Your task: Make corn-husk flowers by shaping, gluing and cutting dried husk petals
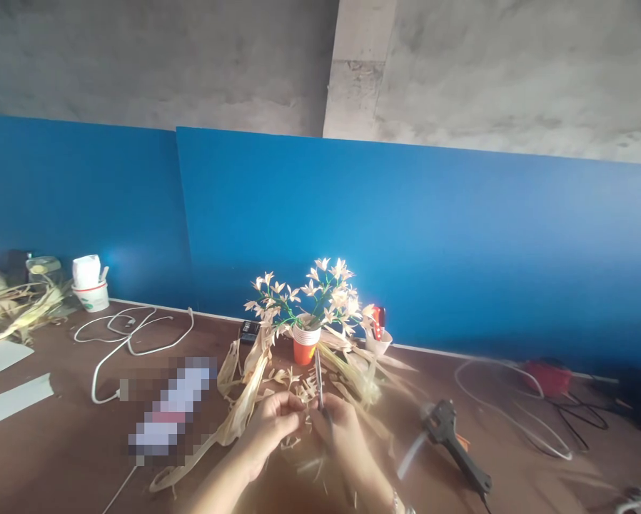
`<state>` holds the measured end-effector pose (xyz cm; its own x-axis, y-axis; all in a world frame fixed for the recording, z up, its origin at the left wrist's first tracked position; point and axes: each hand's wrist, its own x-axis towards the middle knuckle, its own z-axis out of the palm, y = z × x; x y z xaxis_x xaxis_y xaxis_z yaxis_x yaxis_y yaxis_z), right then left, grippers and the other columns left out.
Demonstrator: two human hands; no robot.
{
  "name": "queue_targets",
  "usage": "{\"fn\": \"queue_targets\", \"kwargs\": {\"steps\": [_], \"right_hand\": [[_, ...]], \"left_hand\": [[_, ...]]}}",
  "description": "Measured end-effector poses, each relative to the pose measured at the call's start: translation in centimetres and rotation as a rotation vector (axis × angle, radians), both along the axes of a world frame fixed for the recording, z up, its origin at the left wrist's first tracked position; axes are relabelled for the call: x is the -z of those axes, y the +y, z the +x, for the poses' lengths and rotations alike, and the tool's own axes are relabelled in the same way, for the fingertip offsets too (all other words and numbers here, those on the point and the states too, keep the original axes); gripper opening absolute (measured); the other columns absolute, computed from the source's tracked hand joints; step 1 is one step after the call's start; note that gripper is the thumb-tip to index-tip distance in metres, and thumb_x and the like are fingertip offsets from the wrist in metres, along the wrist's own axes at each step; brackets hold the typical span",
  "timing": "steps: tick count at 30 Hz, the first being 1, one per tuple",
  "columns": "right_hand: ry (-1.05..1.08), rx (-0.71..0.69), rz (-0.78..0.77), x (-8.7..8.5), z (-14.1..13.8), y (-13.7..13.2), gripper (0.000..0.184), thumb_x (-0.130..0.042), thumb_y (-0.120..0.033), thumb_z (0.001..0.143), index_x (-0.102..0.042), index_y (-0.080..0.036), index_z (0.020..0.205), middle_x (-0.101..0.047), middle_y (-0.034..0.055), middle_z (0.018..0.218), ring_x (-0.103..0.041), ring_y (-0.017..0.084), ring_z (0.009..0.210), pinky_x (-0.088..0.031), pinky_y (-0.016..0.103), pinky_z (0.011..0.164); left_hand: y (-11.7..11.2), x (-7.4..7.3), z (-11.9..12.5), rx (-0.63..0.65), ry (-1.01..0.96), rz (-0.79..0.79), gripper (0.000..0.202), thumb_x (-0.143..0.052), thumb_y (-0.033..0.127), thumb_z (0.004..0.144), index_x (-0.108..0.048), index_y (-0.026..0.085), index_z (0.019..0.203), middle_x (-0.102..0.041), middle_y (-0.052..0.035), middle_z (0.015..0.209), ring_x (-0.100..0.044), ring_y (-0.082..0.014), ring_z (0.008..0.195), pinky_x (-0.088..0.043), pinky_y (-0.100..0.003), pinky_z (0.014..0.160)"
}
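My left hand (pixel 271 427) is closed in a pinch on a small piece of dried corn husk (pixel 298 407) low in the middle of the view. My right hand (pixel 340 428) is closed around scissors (pixel 318 378), whose blades point up and away from me. Long strips of corn husk (pixel 240 407) lie on the brown table under and around both hands. Just behind them stands an orange paper cup (pixel 304 346) holding a bunch of pale husk flowers (pixel 313 293) on green stems.
A black glue gun (pixel 454 439) lies to the right of my hands. White cables (pixel 130 335) loop at the left, more cables (pixel 518 407) at the right. A white cup (pixel 91 293) and a husk pile (pixel 15 310) sit far left. A blue board (pixel 406 235) backs the table.
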<state>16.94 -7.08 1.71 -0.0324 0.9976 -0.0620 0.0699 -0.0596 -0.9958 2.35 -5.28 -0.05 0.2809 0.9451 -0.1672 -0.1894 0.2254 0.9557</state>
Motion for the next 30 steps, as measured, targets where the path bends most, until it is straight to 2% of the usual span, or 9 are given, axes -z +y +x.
{"fn": "queue_targets", "kwargs": {"steps": [5, 11, 15, 18, 20, 22, 24, 26, 30], "right_hand": [[0.001, 0.079, 0.045, 0.0, 0.0, 0.0, 0.047, -0.076, -0.06, 0.061, -0.054, -0.018, 0.063, -0.051, -0.0025, 0.049, -0.045, 0.01, 0.046, -0.036, 0.022, 0.044], [0.013, 0.029, 0.025, 0.0, 0.1, -0.1, 0.046, -0.076, -0.059, 0.062, -0.054, -0.018, 0.063, -0.049, -0.0041, 0.048, -0.044, 0.01, 0.044, -0.036, 0.022, 0.044], [-0.044, -0.082, -0.001, -0.3, 0.5, -0.1, 0.039, -0.074, -0.051, 0.067, -0.055, -0.017, 0.063, -0.048, -0.0047, 0.047, -0.044, 0.01, 0.044, -0.036, 0.023, 0.045], [-0.067, -0.113, 0.013, -0.3, 0.7, 0.0, 0.032, -0.073, -0.045, 0.068, -0.056, -0.017, 0.065, -0.047, -0.0048, 0.049, -0.045, 0.01, 0.046, -0.036, 0.023, 0.046], [-0.061, -0.124, 0.029, -0.1, 0.6, 0.1, 0.03, -0.072, -0.043, 0.069, -0.055, -0.017, 0.065, -0.047, -0.0046, 0.05, -0.046, 0.011, 0.049, -0.037, 0.023, 0.047], [-0.048, -0.128, 0.038, 0.2, 0.5, 0.2, 0.031, -0.072, -0.043, 0.069, -0.054, -0.018, 0.065, -0.048, -0.0044, 0.051, -0.046, 0.011, 0.049, -0.038, 0.023, 0.048], [-0.02, -0.106, 0.043, 0.5, 0.5, 0.2, 0.032, -0.073, -0.043, 0.069, -0.054, -0.018, 0.068, -0.05, -0.0045, 0.053, -0.045, 0.01, 0.049, -0.037, 0.022, 0.048], [-0.002, -0.092, 0.049, 0.7, 0.4, 0.2, 0.029, -0.073, -0.041, 0.071, -0.055, -0.018, 0.073, -0.053, -0.0043, 0.057, -0.045, 0.01, 0.05, -0.037, 0.022, 0.049], [-0.043, -0.171, 0.096, 0.6, 0.0, -0.3, 0.024, -0.072, -0.035, 0.072, -0.056, -0.016, 0.071, -0.056, -0.0018, 0.063, -0.049, 0.012, 0.06, -0.039, 0.022, 0.055]], "left_hand": [[-0.3, 0.1, 0.7, 0.0, -0.023, 0.044, 0.04, -0.081, 0.052, 0.065, -0.063, 0.016, 0.064, -0.062, 0.0011, 0.058, -0.049, -0.0106, 0.055, -0.034, -0.023, 0.056], [0.2, 1.0, 0.8, -0.068, 0.033, 0.079, 0.042, -0.08, 0.056, 0.061, -0.059, 0.019, 0.064, -0.05, 0.0052, 0.053, -0.041, -0.0108, 0.052, -0.028, -0.024, 0.053], [0.3, 1.0, 0.2, -0.018, 0.127, 0.148, 0.035, -0.075, 0.052, 0.067, -0.061, 0.02, 0.068, -0.051, 0.0037, 0.057, -0.042, -0.0122, 0.053, -0.03, -0.025, 0.054], [0.1, 0.0, -0.1, 0.027, 0.31, 0.263, 0.027, -0.071, 0.043, 0.071, -0.061, 0.02, 0.061, -0.054, 0.0012, 0.056, -0.045, -0.0149, 0.055, -0.032, -0.027, 0.055], [-0.1, -0.5, -0.2, 0.01, 0.386, 0.355, 0.022, -0.071, 0.035, 0.07, -0.062, 0.021, 0.056, -0.058, -0.0007, 0.061, -0.05, -0.0179, 0.063, -0.036, -0.028, 0.06], [-0.2, -0.7, -0.2, 0.029, 0.377, 0.351, 0.021, -0.07, 0.032, 0.07, -0.062, 0.021, 0.055, -0.058, -0.0006, 0.061, -0.051, -0.0181, 0.064, -0.035, -0.028, 0.06], [0.0, -0.5, -0.2, 0.048, 0.291, 0.251, 0.022, -0.069, 0.037, 0.071, -0.064, 0.021, 0.058, -0.055, 0.001, 0.055, -0.048, -0.0161, 0.056, -0.034, -0.027, 0.056], [0.2, 0.0, -0.2, -0.017, 0.194, 0.175, 0.026, -0.07, 0.044, 0.071, -0.066, 0.02, 0.062, -0.055, 0.0019, 0.053, -0.048, -0.0153, 0.054, -0.036, -0.027, 0.056], [0.5, 0.7, -0.4, -0.221, 0.108, 0.192, 0.027, -0.075, 0.045, 0.068, -0.069, 0.019, 0.069, -0.062, 0.0004, 0.064, -0.055, -0.0174, 0.067, -0.041, -0.027, 0.065]]}}
